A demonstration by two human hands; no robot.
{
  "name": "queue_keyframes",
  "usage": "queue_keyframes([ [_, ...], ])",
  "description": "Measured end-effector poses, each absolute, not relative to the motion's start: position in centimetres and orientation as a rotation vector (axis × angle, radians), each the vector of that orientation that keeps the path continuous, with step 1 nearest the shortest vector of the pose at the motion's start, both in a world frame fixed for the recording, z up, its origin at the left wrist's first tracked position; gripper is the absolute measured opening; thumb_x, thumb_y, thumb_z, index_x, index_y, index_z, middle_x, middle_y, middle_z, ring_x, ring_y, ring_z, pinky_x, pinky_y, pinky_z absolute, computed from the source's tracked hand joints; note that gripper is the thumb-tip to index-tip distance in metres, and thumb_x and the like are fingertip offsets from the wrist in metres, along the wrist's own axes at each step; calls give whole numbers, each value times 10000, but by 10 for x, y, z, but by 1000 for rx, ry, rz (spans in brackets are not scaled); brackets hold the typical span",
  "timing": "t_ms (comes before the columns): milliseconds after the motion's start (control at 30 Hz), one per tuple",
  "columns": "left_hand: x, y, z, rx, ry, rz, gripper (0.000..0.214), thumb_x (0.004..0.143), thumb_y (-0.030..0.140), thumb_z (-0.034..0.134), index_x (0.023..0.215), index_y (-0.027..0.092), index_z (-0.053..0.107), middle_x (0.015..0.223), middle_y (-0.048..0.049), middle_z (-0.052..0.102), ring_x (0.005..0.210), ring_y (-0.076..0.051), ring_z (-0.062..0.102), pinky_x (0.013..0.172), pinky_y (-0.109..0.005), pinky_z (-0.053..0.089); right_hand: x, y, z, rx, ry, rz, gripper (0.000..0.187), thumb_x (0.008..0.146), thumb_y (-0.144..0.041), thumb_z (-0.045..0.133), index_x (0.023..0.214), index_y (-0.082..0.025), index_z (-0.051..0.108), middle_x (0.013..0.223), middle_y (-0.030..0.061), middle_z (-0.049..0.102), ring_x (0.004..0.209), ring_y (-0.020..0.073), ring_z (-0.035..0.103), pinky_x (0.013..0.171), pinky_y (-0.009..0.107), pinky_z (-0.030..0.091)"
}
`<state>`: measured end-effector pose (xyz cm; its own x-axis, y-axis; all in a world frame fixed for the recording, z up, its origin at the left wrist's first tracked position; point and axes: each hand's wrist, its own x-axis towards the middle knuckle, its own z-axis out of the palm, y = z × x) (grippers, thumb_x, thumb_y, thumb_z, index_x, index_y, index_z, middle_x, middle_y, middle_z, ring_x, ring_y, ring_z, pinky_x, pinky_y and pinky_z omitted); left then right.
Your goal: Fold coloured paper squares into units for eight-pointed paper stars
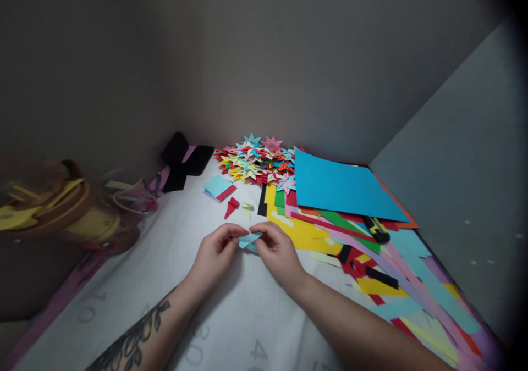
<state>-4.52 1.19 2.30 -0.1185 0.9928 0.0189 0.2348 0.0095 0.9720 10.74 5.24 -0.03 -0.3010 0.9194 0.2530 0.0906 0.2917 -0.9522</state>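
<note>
Both my hands meet over the white cloth (231,316), pinching one small light-blue folded paper piece (249,240) between them. My left hand (214,253) grips its left end with curled fingers. My right hand (277,250) holds its right end, fingers closed over it. Just beyond my hands lie a folded red piece (231,206) and a pale green piece (247,210). A small stack of paper squares (219,188), light blue on top, sits further back.
A heap of several coloured paper stars (256,163) lies at the back. A large blue sheet (342,187) covers mixed coloured sheets and strips (371,261) on the right, with a yellow-black cutter (376,228). Black cloth (183,159) and a brown bag (70,206) sit left.
</note>
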Motion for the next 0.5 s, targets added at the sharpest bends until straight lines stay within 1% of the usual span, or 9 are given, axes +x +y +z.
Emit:
queue_keyframes([
  [100,-44,12,19,1382,1459,1161,201,756,153,545,932,178,638,926,-44,685,859,-173,633,765,-267,490,108,53,4,-980,-1678,1111,130,751,-120,551,790,-204,643,785,12,630,745,150,584,651,249,454],
  [200,-43,10,16,1484,1499,1084,220,765,175,558,975,186,625,968,-44,679,868,-170,628,765,-266,487,109,53,6,-1067,-1636,1169,38,757,-179,580,722,-190,590,684,-17,571,628,122,520,571,227,408],
  [267,-42,7,15,1553,1554,1034,163,796,208,539,942,186,608,912,-30,674,810,-156,620,721,-253,478,109,54,5,-1100,-1619,1209,77,761,-209,587,697,-186,552,640,-33,523,588,110,475,539,218,377],
  [333,-43,6,15,1598,1602,1001,104,822,246,519,881,185,580,815,-8,655,725,-140,600,658,-235,456,109,54,3,-1113,-1610,1232,100,763,-223,590,692,-185,531,633,-38,502,585,106,458,536,215,365],
  [500,-44,8,16,1597,1664,915,138,836,311,513,798,186,555,671,27,593,599,-117,532,566,-216,390,108,55,0,-1054,-1567,1270,107,795,-270,579,743,-186,540,681,-25,522,623,116,481,568,223,381],
])
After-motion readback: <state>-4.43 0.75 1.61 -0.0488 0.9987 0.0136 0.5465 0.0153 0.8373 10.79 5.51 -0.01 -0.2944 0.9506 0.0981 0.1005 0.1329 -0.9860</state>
